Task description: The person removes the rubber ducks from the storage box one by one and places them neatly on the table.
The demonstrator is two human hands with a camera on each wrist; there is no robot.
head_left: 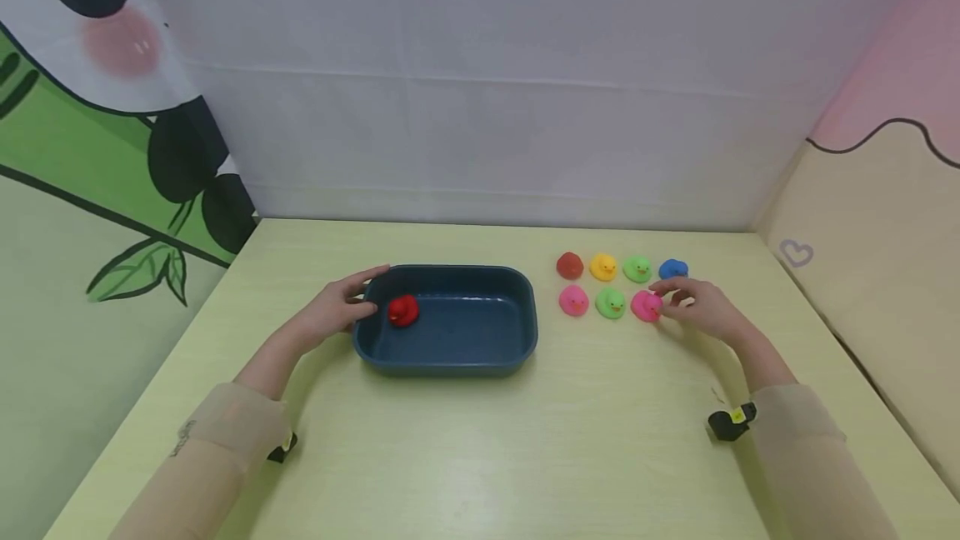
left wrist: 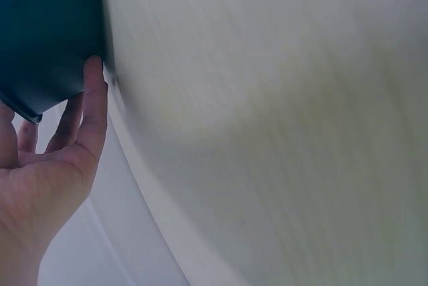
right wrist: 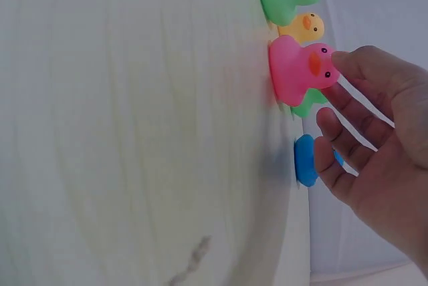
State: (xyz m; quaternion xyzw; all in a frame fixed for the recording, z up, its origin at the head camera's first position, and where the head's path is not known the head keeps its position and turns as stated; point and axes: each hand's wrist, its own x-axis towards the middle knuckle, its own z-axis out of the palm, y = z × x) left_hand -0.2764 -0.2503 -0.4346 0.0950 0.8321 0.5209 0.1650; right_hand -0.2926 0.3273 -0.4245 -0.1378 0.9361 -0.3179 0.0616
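My left hand (head_left: 333, 311) holds the left end of a dark blue rectangular tray (head_left: 450, 369), thumb at the rim; in the left wrist view its fingers (left wrist: 95, 105) lie against the outer wall. A red rubber duck (head_left: 403, 311) sits inside the tray, near its left end. My right hand (head_left: 697, 304) pinches a bright pink rubber duck (right wrist: 291, 72) by the head between thumb and forefinger. That duck stands on the table at the right end of the front row. Behind it is a blue duck (head_left: 672, 270), partly hidden by the fingers.
Right of the tray, the back row also holds a red duck (head_left: 570, 266), a yellow duck (head_left: 603, 267) and a green duck (head_left: 637, 268). Another pink duck (head_left: 573, 300) and a green duck (head_left: 611, 302) stand in front. A white cloth wall (head_left: 480, 148) rises behind the table (head_left: 480, 448).
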